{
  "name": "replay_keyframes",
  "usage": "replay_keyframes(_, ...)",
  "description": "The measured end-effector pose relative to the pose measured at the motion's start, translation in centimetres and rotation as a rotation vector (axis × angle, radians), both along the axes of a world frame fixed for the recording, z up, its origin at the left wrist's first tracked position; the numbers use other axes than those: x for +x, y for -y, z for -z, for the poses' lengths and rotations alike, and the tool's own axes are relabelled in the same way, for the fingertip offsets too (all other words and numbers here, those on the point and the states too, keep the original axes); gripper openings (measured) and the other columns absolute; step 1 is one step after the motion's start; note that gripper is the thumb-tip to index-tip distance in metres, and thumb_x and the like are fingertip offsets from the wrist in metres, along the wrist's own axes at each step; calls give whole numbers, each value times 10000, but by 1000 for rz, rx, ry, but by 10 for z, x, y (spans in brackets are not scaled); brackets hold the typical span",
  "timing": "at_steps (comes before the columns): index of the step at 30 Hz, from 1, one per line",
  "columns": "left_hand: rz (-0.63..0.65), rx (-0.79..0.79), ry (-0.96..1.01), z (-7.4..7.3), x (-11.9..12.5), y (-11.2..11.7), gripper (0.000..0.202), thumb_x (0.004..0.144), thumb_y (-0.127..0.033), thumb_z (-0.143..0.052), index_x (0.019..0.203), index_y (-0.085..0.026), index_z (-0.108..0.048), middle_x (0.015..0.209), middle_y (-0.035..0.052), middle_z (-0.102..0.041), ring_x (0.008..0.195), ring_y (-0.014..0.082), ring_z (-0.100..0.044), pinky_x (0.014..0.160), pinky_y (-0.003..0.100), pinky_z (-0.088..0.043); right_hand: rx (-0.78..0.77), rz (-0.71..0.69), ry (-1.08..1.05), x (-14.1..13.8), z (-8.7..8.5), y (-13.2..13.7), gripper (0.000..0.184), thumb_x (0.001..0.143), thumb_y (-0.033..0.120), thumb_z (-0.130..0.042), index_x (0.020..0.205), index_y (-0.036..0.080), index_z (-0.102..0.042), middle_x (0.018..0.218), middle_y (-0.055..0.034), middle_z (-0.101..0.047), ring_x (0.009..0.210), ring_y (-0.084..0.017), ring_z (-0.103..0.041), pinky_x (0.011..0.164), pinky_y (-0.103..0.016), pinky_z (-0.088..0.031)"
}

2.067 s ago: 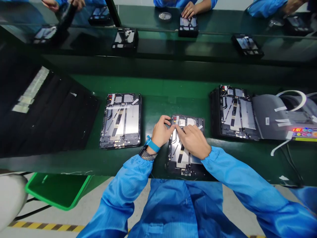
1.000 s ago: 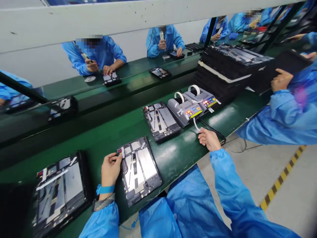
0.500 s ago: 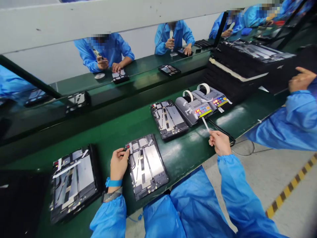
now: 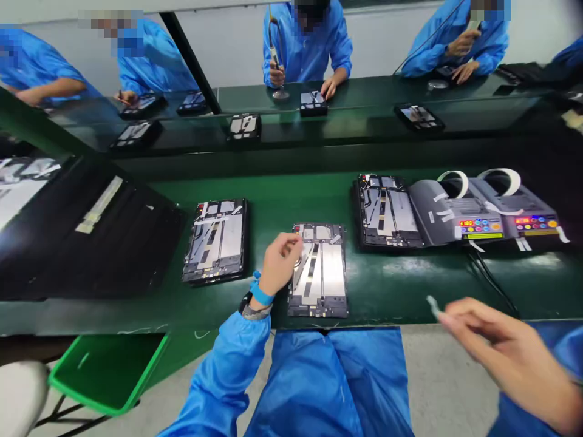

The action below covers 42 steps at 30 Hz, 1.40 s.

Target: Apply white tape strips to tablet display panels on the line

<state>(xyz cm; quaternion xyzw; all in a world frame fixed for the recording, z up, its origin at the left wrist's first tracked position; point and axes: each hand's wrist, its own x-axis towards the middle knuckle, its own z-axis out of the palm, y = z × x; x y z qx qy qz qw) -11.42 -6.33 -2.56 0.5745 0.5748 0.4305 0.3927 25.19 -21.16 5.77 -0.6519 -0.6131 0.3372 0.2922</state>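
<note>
An opened tablet lies on the green bench in front of me, its silver plates, black cables and boards exposed. My left hand is at its upper left corner, fingers curled and tips pressed together. What those fingertips hold, if anything, is hidden. At the lower right, raised off the bench, my right hand is closed, pinching a short whitish strip of tape between thumb and finger. The strip is slightly blurred and curls at its free end.
Other opened tablets lie left and right. Two grey tape dispensers with lit buttons stand at the right, their cables hanging down. A black stack is at the left, above a green bin. Co-workers sit across the bench.
The view has swung left, bringing the green bin in. My right hand has pulled away from the dispenser, bringing the tape strip closer to me. My left hand stays at the tablet's corner.
</note>
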Motion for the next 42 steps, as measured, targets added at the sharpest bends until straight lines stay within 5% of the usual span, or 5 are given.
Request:
replay_keyframes(4,499,-207,215,-19,9,27,516,948,-651,-625,1068,-176,-788,940,93,-747,796,183,-640,734,298,-515,-170,-407,-190,-82,-30,-54,356,974,531,-666,776,235,-656,626,-3,-560,567,-152,-492,543,-297,-395)
replay_keyframes(7,603,-351,427,-17,4,33,666,906,-779,-593,1024,-159,-808,898,127,-757,702,182,-632,676,317,-507,-221,-513,-273,-112,-32,-83,357,974,516,-679,790,211,-654,615,26,-523,567,-123,-442,545,-266,-358)
replay_keyframes(27,183,-236,175,9,-32,26,379,869,-538,-743,889,-170,-831,800,39,-700,562,96,-501,536,255,-401,-299,-507,-374,-147,20,-135,485,891,640,-726,775,187,-599,606,75,-408,582,-98,-331,555,-251,-253)
replay_keyframes(35,33,-352,275,21,-45,8,397,766,-555,-808,763,-162,-753,516,-23,-554,464,80,-411,449,227,-280,-273,-552,-385,-164,15,-160,490,871,644,-745,764,188,-603,570,79,-419,550,-90,-342,539,-252,-249)
replay_keyframes(42,35,-403,322,30,-45,-15,369,762,-507,-802,800,-143,-755,623,11,-645,440,62,-439,402,211,-263,-297,-438,-452,-167,46,-174,524,839,680,-757,770,181,-610,567,65,-484,525,-83,-370,521,-253,-235)
